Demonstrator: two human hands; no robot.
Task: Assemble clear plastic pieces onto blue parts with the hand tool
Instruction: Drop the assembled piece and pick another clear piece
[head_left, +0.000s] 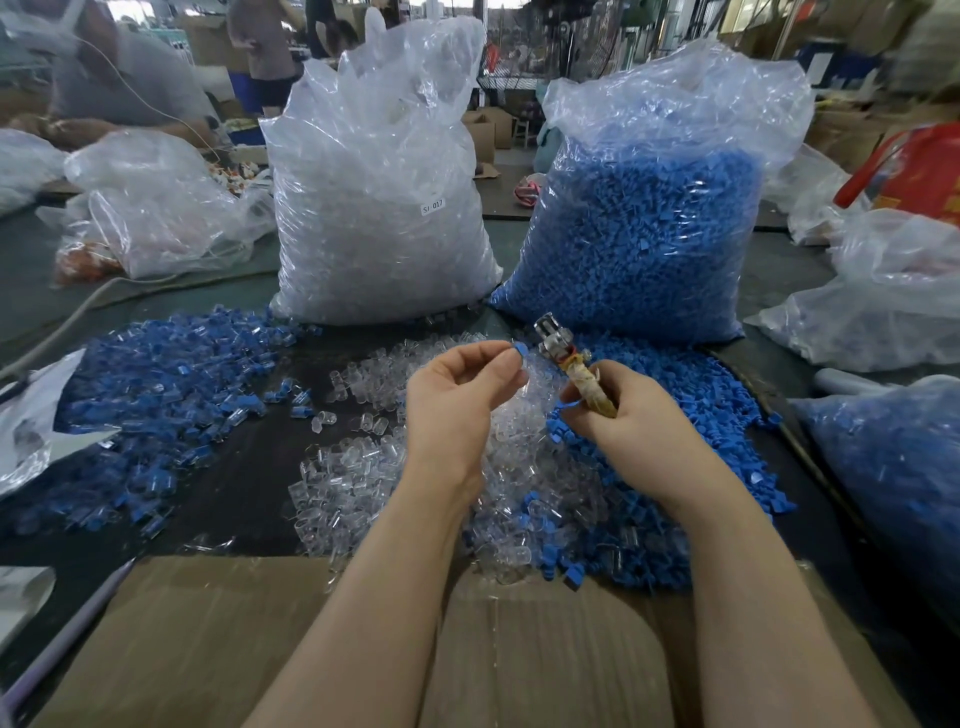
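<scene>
The left hand pinches 1 blue part at its fingers' tips, just left of the hand tool's metal head. The right hand grips the hand tool's wrapped handle, its long axis tilted up-left toward the part.

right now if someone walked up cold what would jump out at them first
Two tall plastic sacks dominate the far side of the table: one of clear pieces at centre, one of blue parts to its right. In front, the left hand pinches a blue part near the metal head of the hand tool gripped by the right hand.
</scene>
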